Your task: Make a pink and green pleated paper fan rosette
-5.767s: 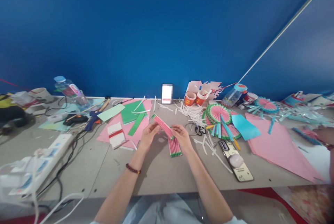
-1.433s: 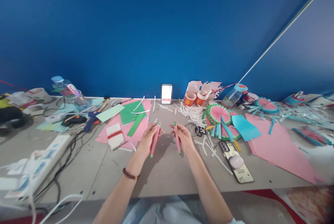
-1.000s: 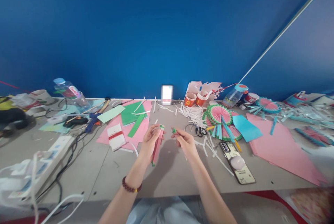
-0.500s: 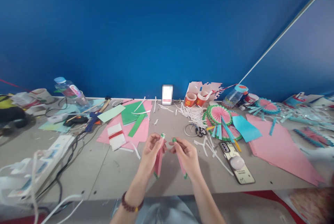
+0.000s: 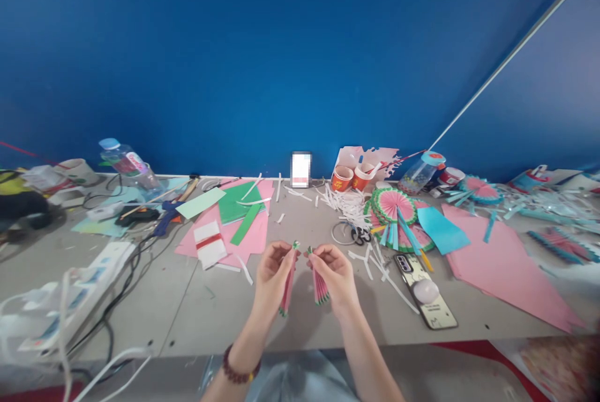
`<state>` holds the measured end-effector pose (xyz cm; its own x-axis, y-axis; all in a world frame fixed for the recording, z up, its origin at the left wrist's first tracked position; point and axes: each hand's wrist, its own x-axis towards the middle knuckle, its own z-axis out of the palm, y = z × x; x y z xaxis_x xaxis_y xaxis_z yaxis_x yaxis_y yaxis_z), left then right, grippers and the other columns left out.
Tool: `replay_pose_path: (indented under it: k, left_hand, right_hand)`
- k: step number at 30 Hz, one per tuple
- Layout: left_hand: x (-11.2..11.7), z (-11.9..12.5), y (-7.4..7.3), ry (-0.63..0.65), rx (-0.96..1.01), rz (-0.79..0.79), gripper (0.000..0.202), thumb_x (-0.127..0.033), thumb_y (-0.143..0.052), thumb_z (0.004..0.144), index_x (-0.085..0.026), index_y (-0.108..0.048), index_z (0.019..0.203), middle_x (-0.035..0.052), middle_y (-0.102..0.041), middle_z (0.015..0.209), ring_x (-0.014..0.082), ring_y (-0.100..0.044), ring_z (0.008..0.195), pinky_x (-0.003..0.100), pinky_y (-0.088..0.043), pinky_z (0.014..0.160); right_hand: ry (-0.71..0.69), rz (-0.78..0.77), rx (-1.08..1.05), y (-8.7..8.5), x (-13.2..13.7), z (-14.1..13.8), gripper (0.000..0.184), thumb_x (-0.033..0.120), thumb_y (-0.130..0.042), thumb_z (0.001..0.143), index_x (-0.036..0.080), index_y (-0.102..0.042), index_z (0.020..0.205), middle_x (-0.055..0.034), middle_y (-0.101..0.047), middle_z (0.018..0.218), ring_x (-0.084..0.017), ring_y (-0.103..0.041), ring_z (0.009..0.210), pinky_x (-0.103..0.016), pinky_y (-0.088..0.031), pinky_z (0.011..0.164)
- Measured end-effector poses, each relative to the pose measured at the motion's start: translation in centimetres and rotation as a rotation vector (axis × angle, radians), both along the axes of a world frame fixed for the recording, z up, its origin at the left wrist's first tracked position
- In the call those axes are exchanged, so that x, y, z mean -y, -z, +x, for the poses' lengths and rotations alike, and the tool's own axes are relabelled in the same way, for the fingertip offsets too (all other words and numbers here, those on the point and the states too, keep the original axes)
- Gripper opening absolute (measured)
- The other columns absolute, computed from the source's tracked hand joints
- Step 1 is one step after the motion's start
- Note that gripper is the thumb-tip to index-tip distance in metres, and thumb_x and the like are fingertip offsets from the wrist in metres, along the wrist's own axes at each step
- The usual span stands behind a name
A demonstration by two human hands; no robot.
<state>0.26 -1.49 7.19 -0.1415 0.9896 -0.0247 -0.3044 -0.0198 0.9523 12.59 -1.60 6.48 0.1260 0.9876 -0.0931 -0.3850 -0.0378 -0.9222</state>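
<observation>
My left hand [image 5: 274,271] pinches a narrow folded strip of pleated pink paper [image 5: 289,292] with green edges, hanging down between thumb and fingers. A second piece of pleated pink paper [image 5: 320,286], also green-edged, is pinched in my right hand [image 5: 335,271], its folds fanned a little at the lower end. The two upper ends are close together with a small gap between them. Whether the pieces are joined I cannot tell. Both hands are just above the grey table [image 5: 225,321]. Finished-looking round pink and green paper fans [image 5: 394,208] lie to the right.
A phone [image 5: 429,296] lies right of my hands, with scissors [image 5: 360,236] and white paper scraps [image 5: 349,205] behind. Pink and green sheets [image 5: 239,199] and a white packet [image 5: 209,246] are to the left. A power strip [image 5: 84,296] with cables stands far left. Red cups [image 5: 342,180] line the back.
Both hands have come slightly closer together at the top. The right piece has turned, so its pleats now show fanned toward me. The left piece has tilted a little.
</observation>
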Motion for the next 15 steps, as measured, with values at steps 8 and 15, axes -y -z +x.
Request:
replay_pose_path:
  k: [8,15]
  left_hand:
    - [0.4,1.0,0.6,-0.135,-0.119,0.106,0.020,-0.034,-0.067,0.074,-0.017,-0.059,0.081,0.0028,-0.061,0.079,0.0130,-0.059,0.073,0.023,-0.049,0.067]
    - [0.6,1.3,1.2,-0.187,-0.147,0.156,0.016,-0.030,-0.066,0.076,-0.017,-0.059,0.081,0.0036,-0.061,0.083,0.0140,-0.060,0.079,0.025,-0.049,0.072]
  right_hand:
    - [0.112,0.003,-0.010,-0.2,0.1,-0.9,0.027,0.037,-0.074,0.067,0.018,-0.059,0.079,-0.0016,-0.068,0.068,-0.013,-0.062,0.059,-0.023,-0.050,0.059]
    - [0.208,0.077,0.169,0.0,0.4,-1.6,0.023,0.037,-0.070,0.071,0.016,-0.060,0.072,-0.0047,-0.067,0.070,-0.015,-0.062,0.064,-0.026,-0.051,0.062]
